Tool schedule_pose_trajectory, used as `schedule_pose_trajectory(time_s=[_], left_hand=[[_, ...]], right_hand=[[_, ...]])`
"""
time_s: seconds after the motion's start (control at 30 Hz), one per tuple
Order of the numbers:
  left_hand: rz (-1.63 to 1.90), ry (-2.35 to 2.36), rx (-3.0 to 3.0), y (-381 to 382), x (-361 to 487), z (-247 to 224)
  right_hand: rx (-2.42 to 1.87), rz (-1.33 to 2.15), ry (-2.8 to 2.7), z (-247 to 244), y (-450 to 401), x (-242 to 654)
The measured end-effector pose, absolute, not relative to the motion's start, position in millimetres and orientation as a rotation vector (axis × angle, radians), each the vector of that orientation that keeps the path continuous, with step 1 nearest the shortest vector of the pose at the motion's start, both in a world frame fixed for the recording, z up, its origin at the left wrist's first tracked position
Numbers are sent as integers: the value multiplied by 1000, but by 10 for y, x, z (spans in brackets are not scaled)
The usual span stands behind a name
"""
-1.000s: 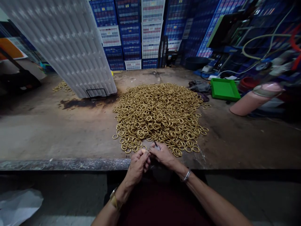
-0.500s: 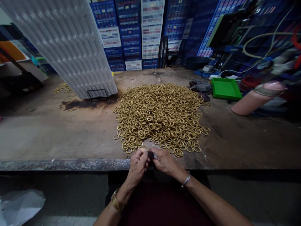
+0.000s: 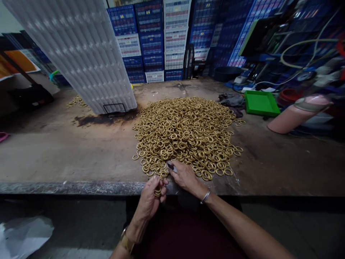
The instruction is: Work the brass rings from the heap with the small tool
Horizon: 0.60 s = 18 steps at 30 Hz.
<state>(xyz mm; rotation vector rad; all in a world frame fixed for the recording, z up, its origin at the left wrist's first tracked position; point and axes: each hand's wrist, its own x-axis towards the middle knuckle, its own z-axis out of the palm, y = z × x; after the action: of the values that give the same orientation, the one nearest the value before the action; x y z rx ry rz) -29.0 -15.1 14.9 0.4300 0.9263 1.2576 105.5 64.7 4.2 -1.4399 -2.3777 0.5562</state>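
My left hand, just over the front edge of the table, is closed around a few brass rings stacked between thumb and fingers. At the near side of a large heap of brass-coloured rings, my right hand grips a small knife-like tool. Its dark tip points up and left, above the loose rings; its exact kind is too small to make out. The right fingertips are close to the heap, and I cannot tell whether they touch a ring.
The wooden table carries a tall stack of translucent corrugated sheets at left, with a few rings behind it. To the right are a green tray, a dark cloth and a pink cylinder. Blue and white crates line the back.
My hands were together at the table edge and have parted. The left has drawn back down and left with rings showing in it; the right has moved forward to the heap with the tool.
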Motion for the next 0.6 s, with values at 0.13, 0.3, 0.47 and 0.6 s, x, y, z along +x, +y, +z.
schedule_pose_trajectory(time_s=[0.13, 0.3, 0.47, 0.6], left_hand=[[1269, 875, 368, -153, -354, 130], [1249, 755, 260, -132, -402, 125], [1242, 744, 219, -82, -376, 103], [1306, 900, 386, -33, -272, 97]], right_hand=[[-1514, 492, -2440, 47, 655, 949], [-1546, 495, -2385, 17, 711, 947], [-1460, 866, -2052, 27, 767, 1040], [-1372, 1410, -1629, 63, 710, 1123]])
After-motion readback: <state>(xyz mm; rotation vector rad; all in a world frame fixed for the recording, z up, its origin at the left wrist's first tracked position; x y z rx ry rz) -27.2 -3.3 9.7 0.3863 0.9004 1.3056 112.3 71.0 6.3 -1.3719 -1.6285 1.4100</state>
